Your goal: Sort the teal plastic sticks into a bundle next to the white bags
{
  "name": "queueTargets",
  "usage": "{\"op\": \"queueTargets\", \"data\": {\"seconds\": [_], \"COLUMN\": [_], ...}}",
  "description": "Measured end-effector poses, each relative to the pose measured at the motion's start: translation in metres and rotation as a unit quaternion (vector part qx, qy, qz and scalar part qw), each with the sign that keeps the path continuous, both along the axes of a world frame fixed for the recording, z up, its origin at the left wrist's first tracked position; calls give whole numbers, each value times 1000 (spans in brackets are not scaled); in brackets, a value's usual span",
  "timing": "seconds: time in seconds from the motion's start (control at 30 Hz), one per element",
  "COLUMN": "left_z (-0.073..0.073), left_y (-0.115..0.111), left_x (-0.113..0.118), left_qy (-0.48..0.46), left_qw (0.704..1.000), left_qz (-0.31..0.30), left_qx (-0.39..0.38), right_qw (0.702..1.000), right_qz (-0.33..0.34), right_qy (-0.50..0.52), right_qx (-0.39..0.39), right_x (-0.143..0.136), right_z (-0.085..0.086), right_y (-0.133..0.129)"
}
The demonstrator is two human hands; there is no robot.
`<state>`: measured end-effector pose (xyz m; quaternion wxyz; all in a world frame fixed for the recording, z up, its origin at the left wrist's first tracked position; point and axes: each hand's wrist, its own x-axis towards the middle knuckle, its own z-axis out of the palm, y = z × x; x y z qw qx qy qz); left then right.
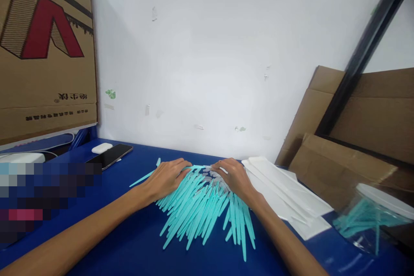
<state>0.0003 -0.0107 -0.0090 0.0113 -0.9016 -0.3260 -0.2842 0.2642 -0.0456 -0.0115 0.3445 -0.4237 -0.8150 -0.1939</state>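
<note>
A fan-shaped pile of slim turquoise plastic sticks [197, 211] with translucent greyish caps [216, 180] lies on the blue table, tapered ends toward me. Above the far side of the pile, one turquoise stick [198, 167] spans sideways between my hands. My left hand [170, 177] pinches its turquoise part between thumb and fingers. At its pale capped end, my right hand [234, 176] is closed with thumb and fingertips together. A single stick [141, 178] lies apart, left of my left hand. The exact grip of the fingertips is partly hidden.
White plastic bags [284, 194] lie right of my right hand. A clear jar [371, 220] with turquoise sticks stands at the right, before cardboard [343, 164]. A phone [111, 155] and white case [102, 148] lie left, near a large carton [48, 73]. A wall [194, 60] closes the back.
</note>
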Motion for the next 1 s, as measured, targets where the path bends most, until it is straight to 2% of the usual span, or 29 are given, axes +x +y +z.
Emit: {"op": "queueTargets", "data": {"seconds": [0.13, 0.3, 0.5, 0.73, 1.0], "left_z": [2, 0, 1, 2, 1], "left_y": [-1, 0, 1, 1, 1], "left_x": [1, 1, 0, -1, -1], "left_qy": [4, -3, 5, 12, 59], "left_qw": [1000, 1000, 1000, 1000, 997], "left_qz": [-16, -13, -25, -19, -42], "left_qx": [-6, 5, -3, 3, 11], "right_qw": [1000, 1000, 998, 996, 994], "right_qz": [8, -21, 10, 4, 40], "right_qy": [3, 11, 61, 90, 75], "right_qx": [-9, -2, -12, -16, -64], "right_x": [-4, -6, -8, -6, -18], "right_z": [4, 4, -1, 0, -2], "right_y": [-4, -5, -4, -3, -8]}}
